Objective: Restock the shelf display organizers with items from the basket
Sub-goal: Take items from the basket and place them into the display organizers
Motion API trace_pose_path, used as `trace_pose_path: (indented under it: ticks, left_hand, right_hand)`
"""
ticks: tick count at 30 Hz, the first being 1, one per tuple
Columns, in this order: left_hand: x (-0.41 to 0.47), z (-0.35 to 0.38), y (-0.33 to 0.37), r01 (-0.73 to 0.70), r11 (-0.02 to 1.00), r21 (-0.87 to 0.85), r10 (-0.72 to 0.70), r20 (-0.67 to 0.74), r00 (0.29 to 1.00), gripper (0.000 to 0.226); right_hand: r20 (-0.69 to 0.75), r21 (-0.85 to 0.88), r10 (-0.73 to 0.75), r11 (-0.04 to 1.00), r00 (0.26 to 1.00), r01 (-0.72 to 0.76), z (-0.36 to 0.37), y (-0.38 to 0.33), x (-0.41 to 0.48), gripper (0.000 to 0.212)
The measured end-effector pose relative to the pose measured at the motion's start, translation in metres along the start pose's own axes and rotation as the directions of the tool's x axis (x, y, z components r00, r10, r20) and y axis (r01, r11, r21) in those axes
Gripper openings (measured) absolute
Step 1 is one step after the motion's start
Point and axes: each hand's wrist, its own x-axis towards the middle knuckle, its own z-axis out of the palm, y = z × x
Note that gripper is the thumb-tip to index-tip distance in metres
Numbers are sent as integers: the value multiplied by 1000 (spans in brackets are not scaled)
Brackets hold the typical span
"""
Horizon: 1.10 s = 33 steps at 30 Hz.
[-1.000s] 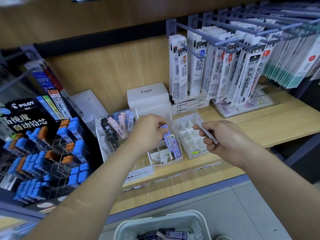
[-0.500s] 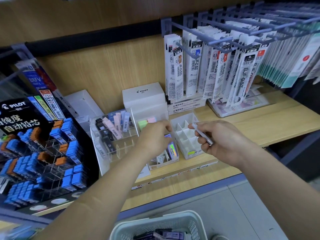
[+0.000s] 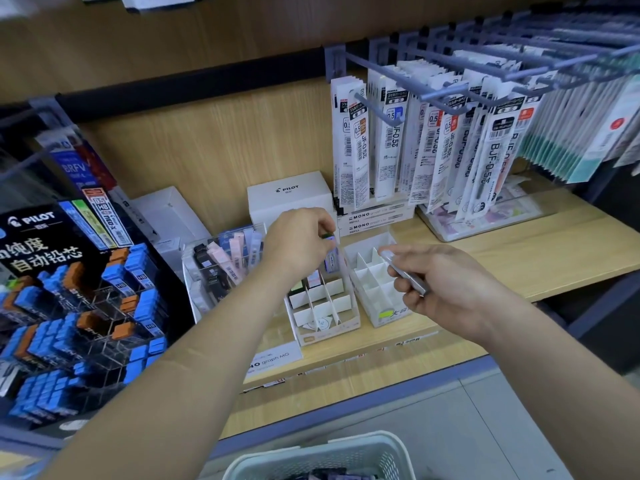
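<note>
Organizers (image 3: 329,329), two, are standing together; left hand (image 3: 298,244) is pinching one upright purple case (image 3: 331,259), right hand (image 3: 450,289) is gripping one slanted silver case (image 3: 405,275).

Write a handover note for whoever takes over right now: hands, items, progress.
Left hand: pinches a purple case at the back of the left organizer; I cannot tell if it is seated.
Right hand: grips a silver case over the right organizer.
Done: a few back cells of the left organizer hold items.
To do: place both cases, then fill the open cells from the basket, which holds more stock.
</note>
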Motion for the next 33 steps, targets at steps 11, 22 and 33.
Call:
trace_pose_path:
  ticks: [11, 22, 33]
  left_hand:
    - [-10, 15, 0, -49, 966, 252, 57, -24, 998, 11]
    - [-16, 9, -10, -226, 917, 328, 258, -59, 964, 22]
    - [-52, -31, 15, 262, 788, -558, 0, 426, 905, 29]
  right_hand:
    - [53, -76, -12, 997, 999, 16, 7, 1, -5, 22]
    - [95, -185, 46, 982, 994, -28, 14, 6, -3, 34]
    - [209, -40, 34, 999, 977, -26, 21, 8, -5, 24]
